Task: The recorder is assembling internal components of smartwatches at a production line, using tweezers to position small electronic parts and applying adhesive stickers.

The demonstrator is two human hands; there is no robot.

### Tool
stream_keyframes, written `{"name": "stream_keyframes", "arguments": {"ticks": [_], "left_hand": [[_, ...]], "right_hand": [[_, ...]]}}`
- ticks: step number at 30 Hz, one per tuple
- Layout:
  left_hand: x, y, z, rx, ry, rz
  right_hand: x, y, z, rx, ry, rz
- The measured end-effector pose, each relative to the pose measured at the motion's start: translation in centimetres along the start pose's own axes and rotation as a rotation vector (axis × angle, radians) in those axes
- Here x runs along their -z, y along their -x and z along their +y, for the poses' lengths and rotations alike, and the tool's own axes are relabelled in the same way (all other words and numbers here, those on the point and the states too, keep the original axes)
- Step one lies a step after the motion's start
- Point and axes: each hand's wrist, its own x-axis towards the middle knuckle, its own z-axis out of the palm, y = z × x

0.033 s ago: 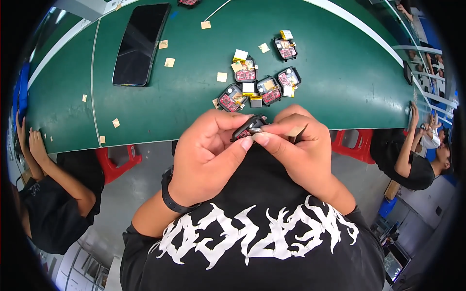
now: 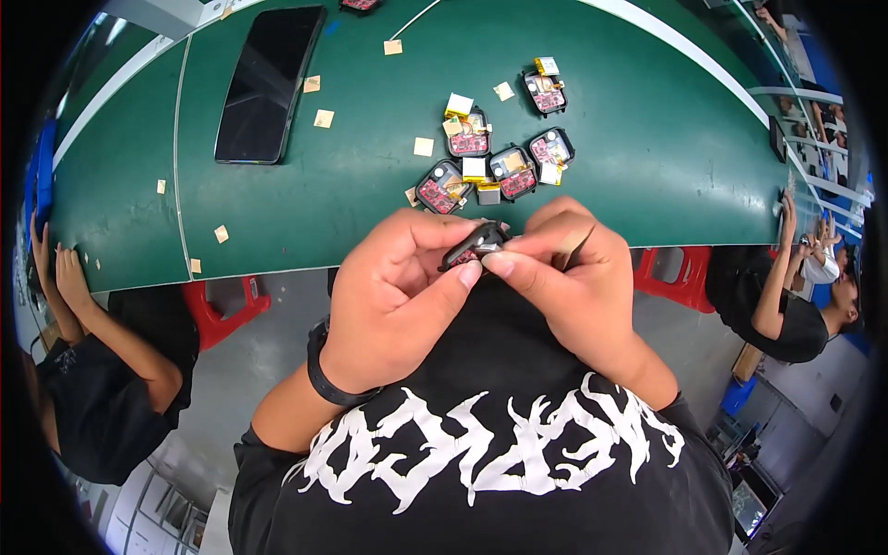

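Note:
Close in front of my chest, my left hand (image 2: 393, 296) grips a small black watch-like case (image 2: 460, 253) by its sides, tilted, with a bit of red circuit board showing inside. The thumb and forefinger of my right hand (image 2: 564, 277) are pinched at the case's right side on a small silvery part (image 2: 487, 246). A thin dark pointed piece (image 2: 581, 246) and a beige patch show among the other right fingers; what they belong to is partly hidden. Just beyond lie several open black cases (image 2: 445, 188) with red boards and silvery, yellow-edged battery packs (image 2: 474, 169).
A black phone-like slab (image 2: 268, 88) lies at the far left of the green table (image 2: 351, 203). Small beige paper squares (image 2: 323, 118) are scattered about. Red stools (image 2: 227, 310) stand under the near edge. Other people's arms (image 2: 129, 342) rest at the left and right.
My right fingers have shifted slightly at the case, and the dark pointed piece has moved a little up and right. The left hand keeps its hold.

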Motion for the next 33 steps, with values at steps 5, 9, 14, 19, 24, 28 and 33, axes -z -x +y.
{"name": "stream_keyframes", "arguments": {"ticks": [5, 9, 14, 19, 24, 28, 33], "left_hand": [[0.4, 0.2, -0.2, -0.049, -0.021, -0.025], [0.5, 0.3, -0.6, -0.092, 0.043, -0.038], [0.6, 0.2, -0.6, -0.091, 0.093, -0.026], [0.7, -0.1, -0.3, -0.142, -0.100, 0.018], [1.4, -0.1, 3.4, 0.031, -0.413, -0.039], [1.4, 0.6, 3.6, 0.094, -0.442, -0.151], [0.7, 0.9, 3.0, -0.086, -0.455, -0.138]], "right_hand": [[-0.4, -0.5, -0.5, -0.316, -0.259, 0.005], [-0.7, -0.6, 0.0, -0.371, -0.247, -0.068], [-1.2, -0.3, -0.3, -0.317, -0.255, -0.069], [-2.0, -0.4, -0.9, -0.219, -0.377, -0.059], [-0.4, 0.0, -1.6, -0.291, -0.261, -0.084], [-0.3, 0.3, -2.8, -0.365, -0.395, -0.127], [0.0, 0.7, -2.7, -0.302, -0.393, -0.200]]}}
